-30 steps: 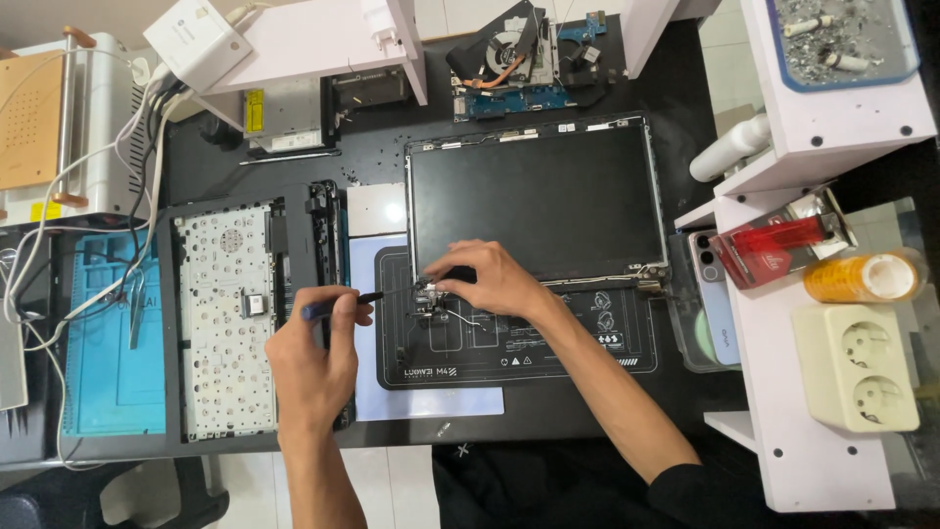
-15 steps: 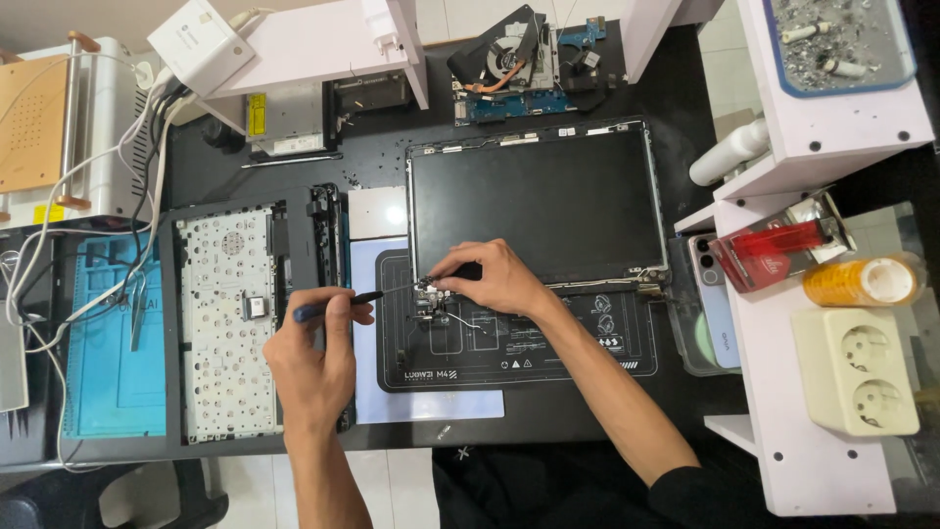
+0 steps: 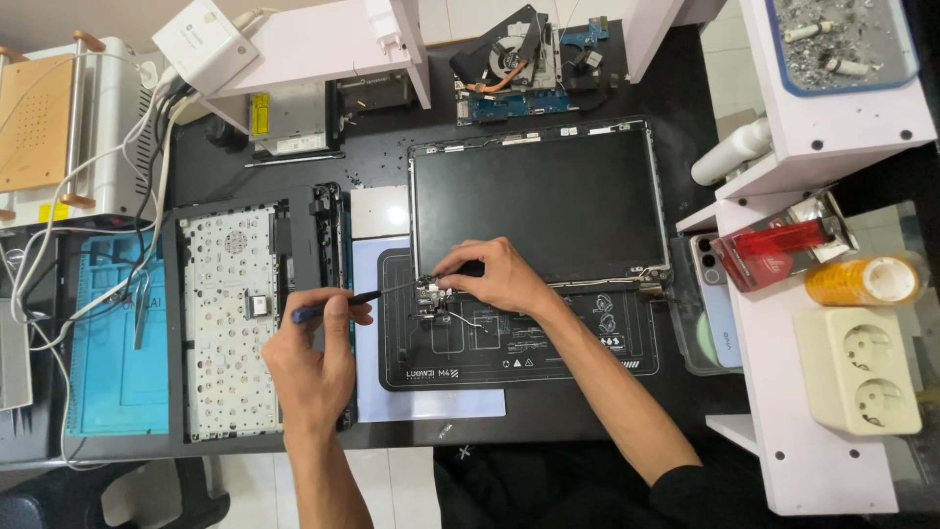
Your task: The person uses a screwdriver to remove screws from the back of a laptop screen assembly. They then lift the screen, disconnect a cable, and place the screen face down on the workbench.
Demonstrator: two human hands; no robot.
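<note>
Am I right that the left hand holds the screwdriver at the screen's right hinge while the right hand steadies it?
Not quite. The head view shows the screwdriver in the left hand aimed at the screen's left hinge, which the right hand steadies.

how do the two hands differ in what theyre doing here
The left hand holds a screwdriver, its tip aimed right at the hinge; the right hand holds no tool and pinches that hinge by the screen panel's lower left corner. Both meet at the hinge.

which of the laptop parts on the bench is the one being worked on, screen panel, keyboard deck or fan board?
The screen panel: the screwdriver tip and right hand meet at its lower-left hinge corner. The keyboard deck and fan board lie untouched.
</note>
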